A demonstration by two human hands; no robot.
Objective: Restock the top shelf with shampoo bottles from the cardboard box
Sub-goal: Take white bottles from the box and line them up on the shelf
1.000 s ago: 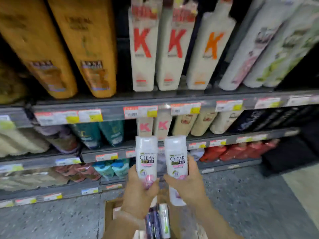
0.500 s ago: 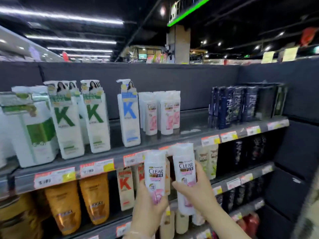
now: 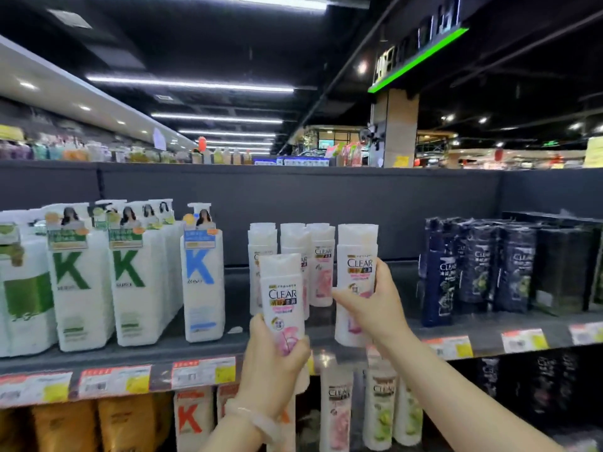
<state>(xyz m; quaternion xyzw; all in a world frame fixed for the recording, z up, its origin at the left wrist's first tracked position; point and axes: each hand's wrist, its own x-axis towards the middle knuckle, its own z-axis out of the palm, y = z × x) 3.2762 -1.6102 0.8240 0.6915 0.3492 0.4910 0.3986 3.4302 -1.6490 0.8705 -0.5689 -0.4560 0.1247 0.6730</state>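
Each hand holds a white Clear shampoo bottle with a pink flower label. My left hand (image 3: 272, 363) grips the lower part of one bottle (image 3: 283, 296), held upright in front of the top shelf's front edge. My right hand (image 3: 375, 305) grips the other bottle (image 3: 357, 256), which stands at or just above the top shelf (image 3: 483, 324); contact is hidden. Behind them stand matching white Clear bottles (image 3: 321, 265) in a short row. The cardboard box is out of view.
On the top shelf, white K pump bottles (image 3: 202, 282) stand to the left and dark Clear bottles (image 3: 476, 265) to the right. Bare shelf lies between the white Clear row and the dark bottles. Price tags (image 3: 202, 371) line the edge. Lower shelves hold more bottles.
My view has tilted up from the lower shelves to the top shelf. Both hands have risen with their bottles, and the right bottle has moved forward over the top shelf.
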